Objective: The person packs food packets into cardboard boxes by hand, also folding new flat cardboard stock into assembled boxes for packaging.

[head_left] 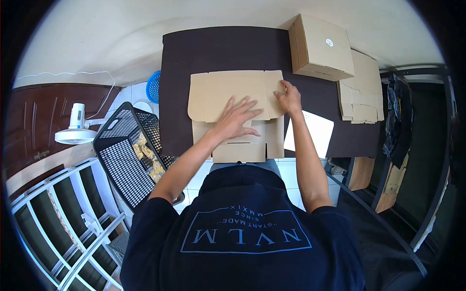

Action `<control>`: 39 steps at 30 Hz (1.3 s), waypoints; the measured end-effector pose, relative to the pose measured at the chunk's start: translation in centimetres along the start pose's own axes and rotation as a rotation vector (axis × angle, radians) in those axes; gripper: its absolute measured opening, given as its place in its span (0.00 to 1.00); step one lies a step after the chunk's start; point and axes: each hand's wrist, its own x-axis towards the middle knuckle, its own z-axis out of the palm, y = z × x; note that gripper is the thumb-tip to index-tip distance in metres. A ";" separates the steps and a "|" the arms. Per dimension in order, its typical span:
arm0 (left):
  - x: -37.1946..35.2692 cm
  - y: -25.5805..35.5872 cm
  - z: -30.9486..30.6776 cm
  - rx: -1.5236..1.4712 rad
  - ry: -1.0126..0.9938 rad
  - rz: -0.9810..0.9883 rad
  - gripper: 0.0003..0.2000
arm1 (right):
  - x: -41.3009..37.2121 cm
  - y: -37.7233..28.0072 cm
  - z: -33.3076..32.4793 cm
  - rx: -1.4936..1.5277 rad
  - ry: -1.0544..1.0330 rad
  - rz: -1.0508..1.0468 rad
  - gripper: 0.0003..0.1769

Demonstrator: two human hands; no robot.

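Note:
A flat brown cardboard box blank (213, 92), partly folded, lies on the dark table in front of me. Its lower part, with slots and a narrow tab, reaches the front edge near my waist. My left hand (236, 119) rests on the middle of the cardboard, palm down with fingers spread. At the right edge of the blank, my right hand (290, 99) has its fingers bent and closed around a side flap. Beneath my right forearm, a white sheet-like item (318, 132) is partly covered.
A closed cardboard box (323, 46) with a round sticker stands at the back right of the table (218, 48). Flattened cardboard (364, 87) lies beside it. On the left are a black plastic basket (121, 160) holding yellowish packets, a blue basket (153, 87) and a white fan (76, 128).

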 end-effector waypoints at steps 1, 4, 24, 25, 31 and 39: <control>0.0 -0.4 -0.9 -0.059 -0.044 0.067 0.39 | 0.0 -0.7 -0.3 0.009 0.029 0.005 0.29; 0.9 -2.8 -2.4 0.007 -0.041 0.126 0.35 | 0.3 -2.1 -1.5 0.084 -0.029 0.076 0.27; 7.7 -4.0 -12.8 0.181 0.012 0.127 0.32 | -18.2 0.1 1.9 -0.011 -0.208 -0.398 0.29; 8.4 -5.0 -13.8 0.219 0.137 0.151 0.31 | -19.4 -0.3 2.4 -0.011 -0.207 -0.396 0.29; 10.5 -11.0 -16.8 0.300 0.441 -0.131 0.24 | -21.1 -0.9 3.9 -0.299 -0.295 -0.493 0.50; 1.4 -9.2 -6.9 -0.210 0.343 -0.163 0.17 | -21.1 -1.2 3.2 -0.287 -0.278 -0.601 0.30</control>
